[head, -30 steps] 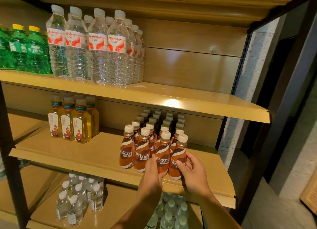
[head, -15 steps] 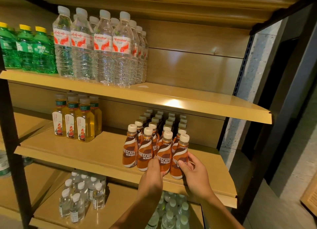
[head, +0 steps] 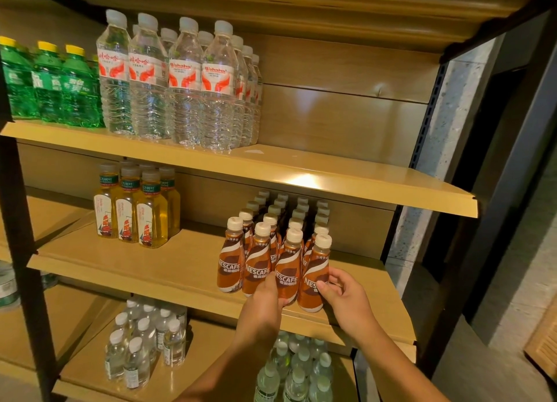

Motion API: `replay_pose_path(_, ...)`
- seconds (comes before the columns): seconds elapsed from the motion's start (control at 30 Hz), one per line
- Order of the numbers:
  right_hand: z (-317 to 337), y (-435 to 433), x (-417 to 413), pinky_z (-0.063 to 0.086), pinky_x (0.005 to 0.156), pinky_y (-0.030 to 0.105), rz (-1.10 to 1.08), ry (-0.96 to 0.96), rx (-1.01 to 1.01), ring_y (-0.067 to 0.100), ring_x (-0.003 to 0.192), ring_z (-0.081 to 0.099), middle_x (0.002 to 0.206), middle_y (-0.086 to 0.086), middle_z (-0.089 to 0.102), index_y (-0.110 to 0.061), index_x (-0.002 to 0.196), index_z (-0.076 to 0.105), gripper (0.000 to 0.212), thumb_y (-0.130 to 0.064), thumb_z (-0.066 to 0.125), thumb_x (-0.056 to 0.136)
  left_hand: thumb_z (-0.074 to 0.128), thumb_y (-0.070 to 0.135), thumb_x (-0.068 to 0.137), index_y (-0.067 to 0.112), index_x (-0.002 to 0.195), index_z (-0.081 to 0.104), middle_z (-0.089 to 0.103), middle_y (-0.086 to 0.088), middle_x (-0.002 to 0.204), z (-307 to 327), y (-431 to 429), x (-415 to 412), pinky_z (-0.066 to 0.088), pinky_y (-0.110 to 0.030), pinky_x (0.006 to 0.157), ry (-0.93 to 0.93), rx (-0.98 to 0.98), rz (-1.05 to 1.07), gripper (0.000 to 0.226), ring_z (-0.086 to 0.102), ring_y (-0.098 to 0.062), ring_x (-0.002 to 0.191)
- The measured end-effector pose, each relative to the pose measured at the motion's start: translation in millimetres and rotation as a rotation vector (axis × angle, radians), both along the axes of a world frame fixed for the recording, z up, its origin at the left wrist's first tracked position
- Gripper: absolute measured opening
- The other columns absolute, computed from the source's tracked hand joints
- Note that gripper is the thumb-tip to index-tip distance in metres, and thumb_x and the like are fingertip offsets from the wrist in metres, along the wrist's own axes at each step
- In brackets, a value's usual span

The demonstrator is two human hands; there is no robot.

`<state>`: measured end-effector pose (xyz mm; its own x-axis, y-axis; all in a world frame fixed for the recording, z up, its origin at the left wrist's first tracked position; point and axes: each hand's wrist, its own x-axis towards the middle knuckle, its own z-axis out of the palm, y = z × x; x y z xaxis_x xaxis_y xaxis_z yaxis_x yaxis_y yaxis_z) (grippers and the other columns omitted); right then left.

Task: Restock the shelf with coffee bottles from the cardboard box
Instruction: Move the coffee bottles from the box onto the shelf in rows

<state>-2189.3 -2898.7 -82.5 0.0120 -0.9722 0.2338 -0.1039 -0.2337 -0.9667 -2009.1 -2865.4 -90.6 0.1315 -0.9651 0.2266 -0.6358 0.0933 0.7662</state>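
Note:
Several brown Nescafe coffee bottles with white caps stand in rows on the middle shelf, toward its right side. My left hand grips the lower part of the third front-row bottle. My right hand pinches the rightmost front bottle at its label, fingers curled against its side. Both bottles stand upright near the shelf's front edge. The cardboard box is not in view.
Yellow tea bottles stand left on the same shelf. Tall water bottles and green bottles fill the upper shelf. Small clear bottles sit on the bottom shelf. A black upright stands at left; a dark wall lies right.
The view has shifted slightly to the right. Both hands stay on the front-row coffee bottles, with the right hand's fingers now curled further round the rightmost bottle.

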Motion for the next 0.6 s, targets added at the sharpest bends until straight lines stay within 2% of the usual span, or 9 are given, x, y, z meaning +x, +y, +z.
replay_pose_path(0.1, 0.4, -0.1, -1.0, 0.059, 0.078, 0.022, 0.004, 0.007, 0.012, 0.013, 0.101, 0.073, 0.114, 0.004, 0.074, -0.017, 0.122, 0.064, 0.033, -0.001, 0.067, 0.093, 0.060, 0.022, 0.101, 0.022, 0.148, 0.036, 0.056, 0.001, 0.141, -1.3, 0.3, 2.7, 0.040, -0.027, 0.102, 0.020, -0.003, -0.009, 0.053, 0.053, -0.015, 0.127)
replay_pose_path(0.23, -0.2, -1.3, -2.3, 0.059, 0.079, 0.022, 0.004, 0.028, 0.021, 0.013, 0.102, 0.073, 0.116, 0.007, 0.074, -0.013, 0.128, 0.063, 0.037, -0.003, 0.067, 0.093, 0.061, 0.027, 0.100, 0.026, 0.149, 0.035, 0.056, 0.003, 0.141, -3.2, 1.1, 4.3, 0.042, -0.030, 0.105, 0.016, -0.006, -0.022, 0.055, 0.053, -0.014, 0.128)
replay_pose_path(0.43, 0.9, -2.1, -5.0, 0.057, 0.075, 0.018, 0.005, 0.071, 0.016, 0.010, 0.097, 0.074, 0.112, 0.005, 0.075, -0.011, 0.127, 0.063, 0.035, 0.000, 0.066, 0.093, 0.061, 0.030, 0.100, 0.025, 0.146, 0.040, 0.056, 0.004, 0.140, 0.6, -0.3, 7.6, 0.038, -0.024, 0.099, -0.085, -0.029, -0.048, 0.050, 0.053, -0.014, 0.126)
replay_pose_path(0.53, 0.2, -2.8, -5.6, 0.058, 0.080, 0.022, 0.012, 0.087, 0.028, 0.013, 0.102, 0.073, 0.117, 0.006, 0.074, -0.015, 0.130, 0.061, 0.039, -0.004, 0.067, 0.093, 0.060, 0.031, 0.100, 0.024, 0.144, 0.041, 0.058, 0.003, 0.138, 2.7, -0.6, 9.0, 0.040, -0.026, 0.099, -0.137, -0.038, -0.045, 0.048, 0.055, -0.015, 0.125)
replay_pose_path(0.6, -0.2, -1.3, -6.4, 0.058, 0.093, 0.033, 0.009, 0.129, 0.043, 0.016, 0.110, 0.070, 0.122, 0.003, 0.072, -0.018, 0.140, 0.054, 0.049, -0.014, 0.070, 0.093, 0.059, 0.032, 0.101, 0.023, 0.143, 0.040, 0.059, 0.002, 0.135, 5.6, 0.9, 9.0, 0.042, -0.027, 0.096, -0.195, -0.037, -0.039, 0.047, 0.057, -0.016, 0.122)
